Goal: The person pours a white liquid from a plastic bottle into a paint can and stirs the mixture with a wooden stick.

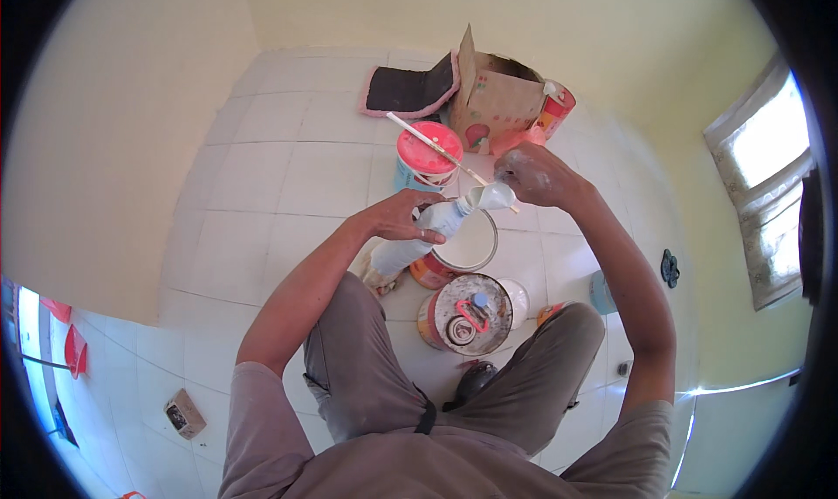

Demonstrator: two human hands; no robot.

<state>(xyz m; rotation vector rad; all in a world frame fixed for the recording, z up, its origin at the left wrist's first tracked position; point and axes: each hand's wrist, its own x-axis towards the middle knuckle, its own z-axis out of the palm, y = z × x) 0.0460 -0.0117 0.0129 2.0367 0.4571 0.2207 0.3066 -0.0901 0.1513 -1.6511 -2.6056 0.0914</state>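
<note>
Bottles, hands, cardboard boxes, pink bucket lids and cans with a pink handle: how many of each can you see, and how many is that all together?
Bottle: 1
Hands: 2 (left hand, right hand)
Cardboard box: 1
Pink bucket lid: 1
Pink-handled can: 1
Total: 6

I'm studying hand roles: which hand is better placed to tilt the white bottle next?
Probably the left hand: its fingers wrap the white bottle's body. The right hand is beyond the neck end, not around the body.
</note>
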